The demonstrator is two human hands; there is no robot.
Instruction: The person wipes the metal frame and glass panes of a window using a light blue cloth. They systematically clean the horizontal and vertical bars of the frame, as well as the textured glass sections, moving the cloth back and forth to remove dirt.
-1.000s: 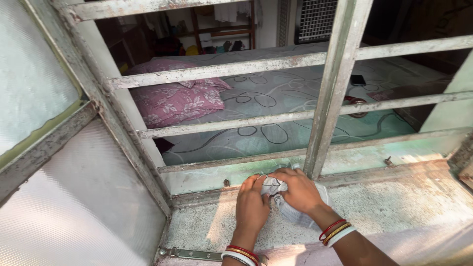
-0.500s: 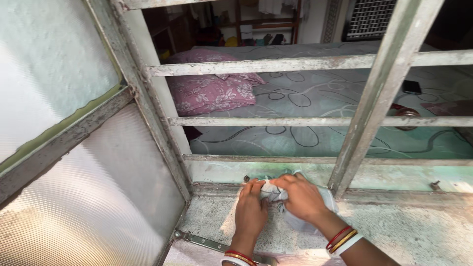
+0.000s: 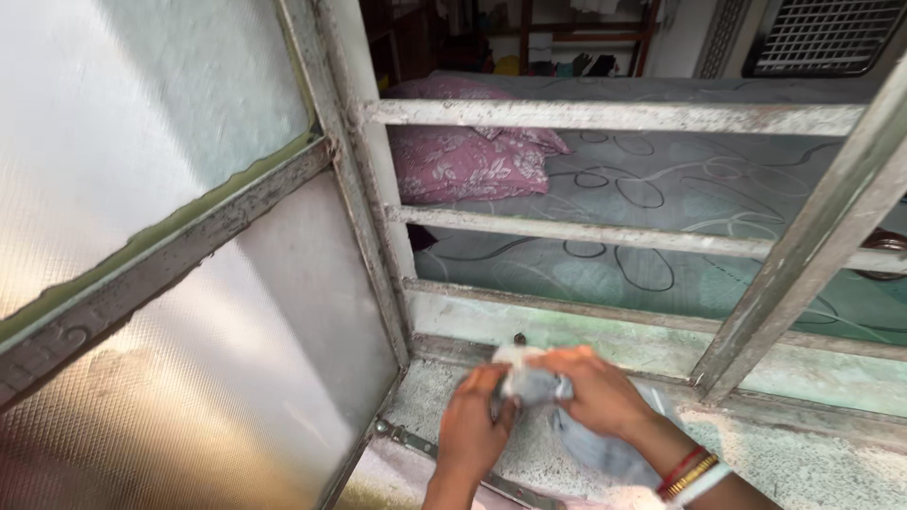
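Both hands are down on the rough concrete window sill (image 3: 803, 472), bunching a pale grey cloth (image 3: 576, 439) just in front of the lower rail of the rusted window grille (image 3: 614, 116). The left hand (image 3: 470, 430) has its fingers (image 3: 491, 382) curled in and pressed against one end of the bundle, while the right hand (image 3: 595, 392) lies over the top with its fingers (image 3: 557, 362) folded down, pinching the gathered fabric. The hands nearly meet over the wad, which shows as a pale knot between them.

To my eye the step in hand is gathering the cloth into a firm pad. To do it well, I would keep the loose tail tucked under the right palm so it does not drag in the grit, hold the wad tight with both sets of fingers, and keep the knuckles off the flaking metal rail close beyond.

The cloth lies partly inside the grip and partly free: the bunched end sits between the two hands, and the rest trails out under the right wrist towards the bangles (image 3: 688, 472), flat on the sill. To the left a frosted glass shutter (image 3: 217, 349) stands open on its hinge (image 3: 402, 436). Beyond the bars lie a bed (image 3: 661, 274) with a patterned sheet and a pink floral pillow (image 3: 468, 165).
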